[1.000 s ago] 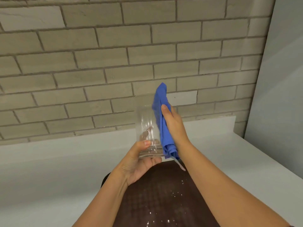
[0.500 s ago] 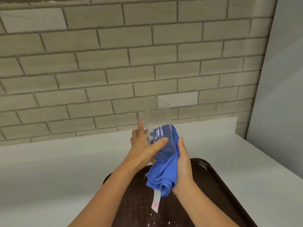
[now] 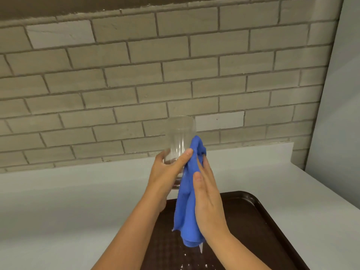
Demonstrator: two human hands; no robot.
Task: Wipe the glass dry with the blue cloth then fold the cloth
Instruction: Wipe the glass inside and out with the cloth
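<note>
I hold a clear drinking glass (image 3: 180,136) upright in the air above the counter, my left hand (image 3: 167,172) wrapped around its lower half. The blue cloth (image 3: 187,201) hangs bunched along the glass's right side, from mid-height down past its base. My right hand (image 3: 207,193) lies flat against the cloth with fingers stretched upward, pressing it to the glass. A white label (image 3: 201,248) dangles from the cloth's bottom end. The base of the glass is hidden behind my left hand and the cloth.
A dark brown tray (image 3: 253,215) with white specks sits on the white counter (image 3: 68,201) below my hands. A brick wall (image 3: 136,75) rises behind the counter, and a pale panel (image 3: 341,114) stands at the right.
The cloth went from cupping the glass's base to hanging along its right side. My right hand flattened against it. My left hand's grip shifted on the glass.
</note>
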